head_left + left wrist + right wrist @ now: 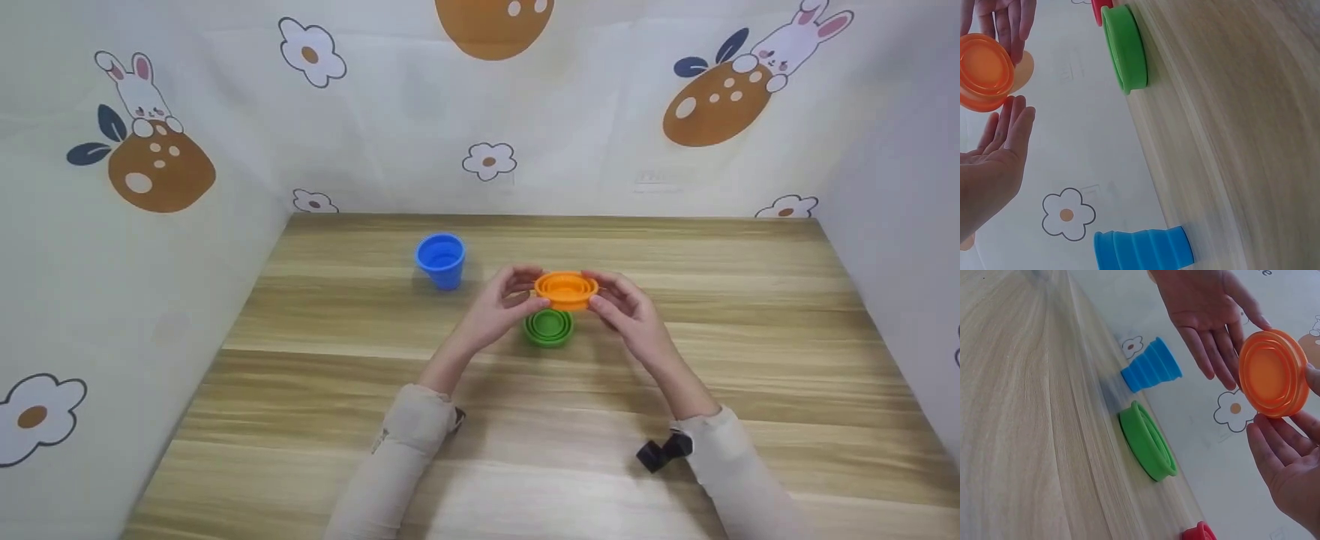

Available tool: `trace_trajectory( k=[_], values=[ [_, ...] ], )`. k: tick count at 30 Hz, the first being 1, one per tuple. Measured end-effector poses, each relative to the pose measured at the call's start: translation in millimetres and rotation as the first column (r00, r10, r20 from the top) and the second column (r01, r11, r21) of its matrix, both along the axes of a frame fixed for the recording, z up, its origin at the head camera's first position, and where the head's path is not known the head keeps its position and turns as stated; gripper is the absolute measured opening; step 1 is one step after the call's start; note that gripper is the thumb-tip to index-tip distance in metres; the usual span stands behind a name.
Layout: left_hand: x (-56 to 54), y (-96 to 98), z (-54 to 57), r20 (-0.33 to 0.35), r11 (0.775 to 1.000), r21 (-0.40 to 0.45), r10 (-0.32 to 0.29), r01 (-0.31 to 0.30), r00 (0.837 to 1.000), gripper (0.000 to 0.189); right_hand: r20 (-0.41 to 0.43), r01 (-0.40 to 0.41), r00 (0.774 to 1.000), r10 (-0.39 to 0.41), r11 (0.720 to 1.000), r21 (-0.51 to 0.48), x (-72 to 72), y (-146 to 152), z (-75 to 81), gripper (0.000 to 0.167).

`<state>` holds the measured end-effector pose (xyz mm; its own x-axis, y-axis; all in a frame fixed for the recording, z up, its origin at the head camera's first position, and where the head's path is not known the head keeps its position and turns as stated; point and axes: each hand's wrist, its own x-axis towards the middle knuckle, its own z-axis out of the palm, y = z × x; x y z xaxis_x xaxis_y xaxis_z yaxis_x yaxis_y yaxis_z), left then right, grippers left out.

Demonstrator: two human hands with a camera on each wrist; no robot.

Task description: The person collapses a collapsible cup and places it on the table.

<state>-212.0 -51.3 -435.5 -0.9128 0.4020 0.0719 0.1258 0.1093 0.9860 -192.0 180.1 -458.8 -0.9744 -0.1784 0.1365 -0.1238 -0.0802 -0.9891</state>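
Note:
An orange collapsible cup, folded flat into rings, is held up between both hands. My left hand pinches its left edge, thumb in front and fingers behind. On the opposite edge, my right hand grips it in the same manner. In the right wrist view the ringed underside of the orange cup shows, well above the table. A green collapsible cup, also folded flat, rests on the table just below it in the head view. Further left and back stands a blue collapsible cup, pulled out to full height.
Part of a red object shows on the table beyond the green cup in the right wrist view; the head view hides it. A patterned wall sheet rises behind the wooden table, with side walls left and right.

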Motion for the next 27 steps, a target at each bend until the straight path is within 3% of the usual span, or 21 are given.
trace_trajectory(
  k=[14,27],
  values=[
    [-2.8,-2.8,1.9,-0.008,1.000,-0.010,-0.011,0.010,1.000,0.055,-0.031,-0.034,0.999,0.036,0.998,0.060,-2.4,2.2,0.4,0.044],
    [-4.3,-3.9,3.8,-0.010,1.000,-0.017,-0.019,0.019,1.000,0.055,-0.037,-0.059,0.997,0.062,0.997,0.057,-5.7,2.9,-0.5,0.049]
  ],
)
